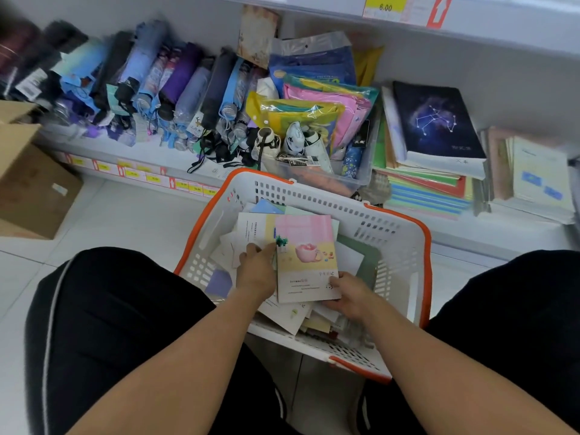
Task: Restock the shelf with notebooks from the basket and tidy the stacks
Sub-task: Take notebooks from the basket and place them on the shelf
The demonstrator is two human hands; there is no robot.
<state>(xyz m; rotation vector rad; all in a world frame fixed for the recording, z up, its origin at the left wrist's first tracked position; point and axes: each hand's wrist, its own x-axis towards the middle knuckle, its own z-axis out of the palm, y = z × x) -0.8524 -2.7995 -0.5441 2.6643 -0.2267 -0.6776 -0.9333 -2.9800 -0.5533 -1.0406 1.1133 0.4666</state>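
Both hands are in the basket (405, 246): right hand (351, 296) fingers pinch the pink notebook's (306, 259) corner, left hand (255, 270) fingers curl at its edge. I reckon that thin grip could let it slide back into the basket's loose pile.

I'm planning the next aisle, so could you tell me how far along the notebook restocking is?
Done: stacks of notebooks already sit on the shelf. In hand: both the left hand and right hand hold a pink-and-yellow notebook over the basket. Left: many notebooks remain inside, and the stacks look uneven.
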